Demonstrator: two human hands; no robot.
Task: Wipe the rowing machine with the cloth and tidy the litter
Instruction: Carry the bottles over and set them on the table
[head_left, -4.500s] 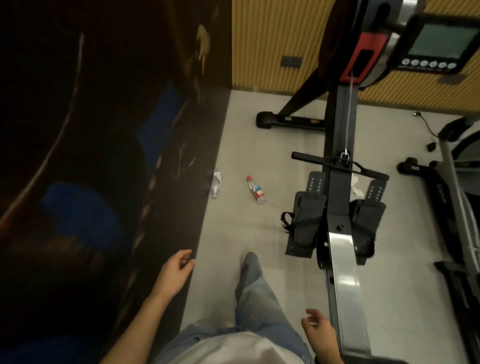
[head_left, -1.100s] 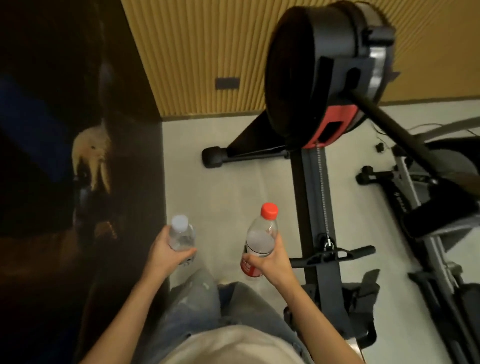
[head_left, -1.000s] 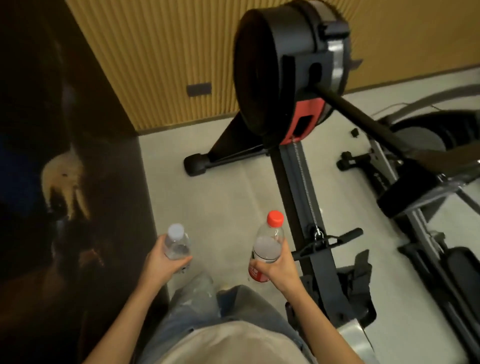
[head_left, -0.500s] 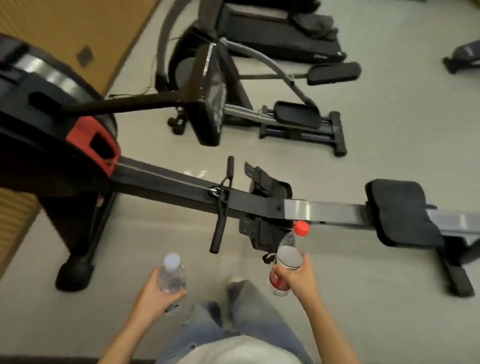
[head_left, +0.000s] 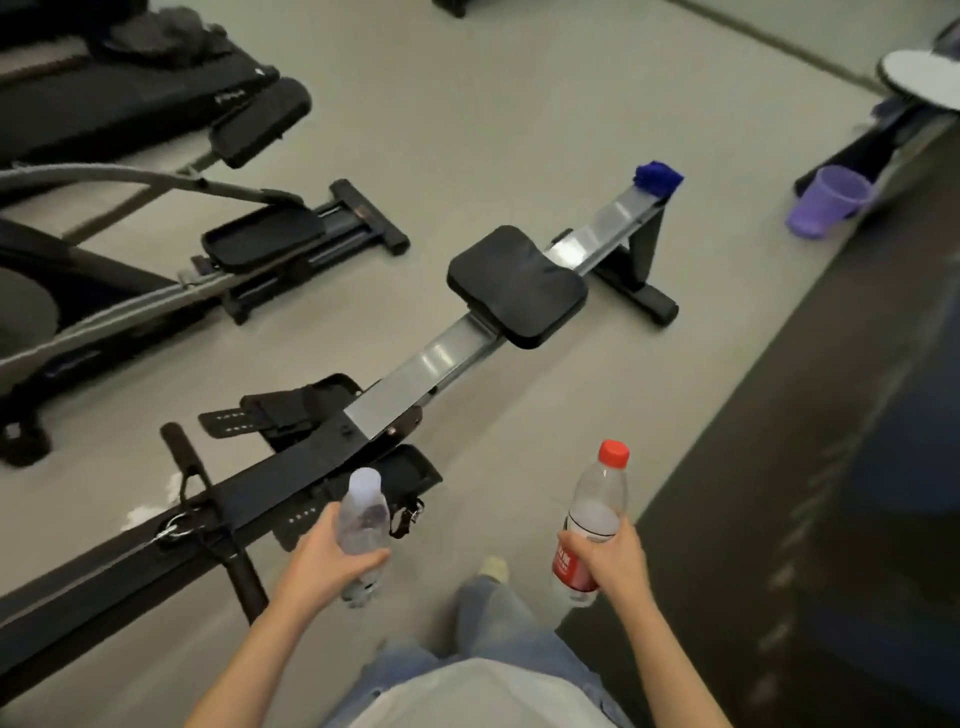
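Holding a plastic bottle in each hand, the person stands on the grey floor (head_left: 519, 119) beside the rowing machine (head_left: 311, 467), looking down along its length. The left grip (head_left: 324, 564) is curled round the lower half of a clear bottle (head_left: 363, 514) with a white cap, thumb across its front, the bottle upright and slightly tilted. The right grip (head_left: 610, 564) wraps the red-labelled middle of a red-capped bottle (head_left: 597, 493), which is also upright, its cap leaning away from the body. Both bottles are lifted off the floor, roughly level with each other, with a jeans-clad leg (head_left: 493, 613) between them, lower in the view.

The blue cloth (head_left: 657, 176) lies bunched on the far end of the machine's silver rail (head_left: 431, 358). It is well apart from both grips and beyond the black seat (head_left: 517, 283), which sits on the rail between the cloth and the footrests (head_left: 291, 410). The black pull handle (head_left: 241, 571) lies across the machine's dark beam, just left of the left grip. White scraps (head_left: 143, 514) show on the floor on the far side of the beam, near the handle.

A purple container (head_left: 826, 200) stands at the far right, nearer the cloth's end of the rower than the hands. A dark mat (head_left: 831, 467) runs along the right side, and another exercise machine (head_left: 156, 270) lies to the left of the rower.
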